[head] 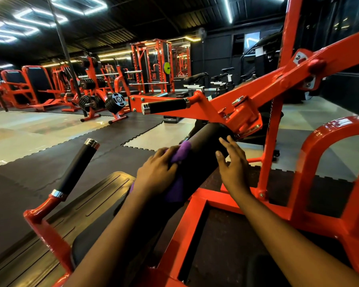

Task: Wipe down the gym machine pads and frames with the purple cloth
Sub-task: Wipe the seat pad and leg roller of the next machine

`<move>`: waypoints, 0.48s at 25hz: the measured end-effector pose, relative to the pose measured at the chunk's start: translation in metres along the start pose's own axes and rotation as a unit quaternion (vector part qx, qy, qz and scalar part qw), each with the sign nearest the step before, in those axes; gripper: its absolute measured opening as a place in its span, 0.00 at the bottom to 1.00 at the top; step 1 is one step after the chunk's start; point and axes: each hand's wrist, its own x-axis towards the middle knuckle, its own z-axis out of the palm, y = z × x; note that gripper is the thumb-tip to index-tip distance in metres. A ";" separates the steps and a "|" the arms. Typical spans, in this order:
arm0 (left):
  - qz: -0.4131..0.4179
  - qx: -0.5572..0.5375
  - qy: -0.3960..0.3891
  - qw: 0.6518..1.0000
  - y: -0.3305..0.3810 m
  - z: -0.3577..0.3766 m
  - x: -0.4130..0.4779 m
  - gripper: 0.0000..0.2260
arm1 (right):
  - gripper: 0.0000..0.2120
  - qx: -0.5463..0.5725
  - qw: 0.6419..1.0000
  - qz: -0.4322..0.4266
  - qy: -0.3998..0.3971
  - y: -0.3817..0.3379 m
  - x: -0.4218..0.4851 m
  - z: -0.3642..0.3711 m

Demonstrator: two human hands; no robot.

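One purple cloth point(182, 151), one roller pad point(203, 146), two hands point(157, 172) point(233, 170), two handles point(166, 105) point(77, 166)

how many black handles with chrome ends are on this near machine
2. The upper handle juts left from the orange arm above the roller pad; the lower handle rises at lower left beside the ribbed plate. Others may be hidden.

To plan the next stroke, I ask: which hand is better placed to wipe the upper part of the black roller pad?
Left. The left hand grips the purple cloth against the roller pad; the right hand is bare, fingers spread over the pad.
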 end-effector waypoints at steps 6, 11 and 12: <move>0.035 0.081 0.024 0.996 0.011 0.003 0.011 0.23 | 0.18 0.022 0.999 0.029 0.001 0.009 -0.002 0.011; 0.081 0.093 0.035 0.992 0.063 0.029 0.099 0.23 | 0.19 0.030 0.999 0.022 -0.007 0.017 0.003 0.006; 0.085 0.081 0.028 0.993 0.071 0.030 0.111 0.22 | 0.19 0.024 0.999 0.017 -0.013 0.017 0.005 0.004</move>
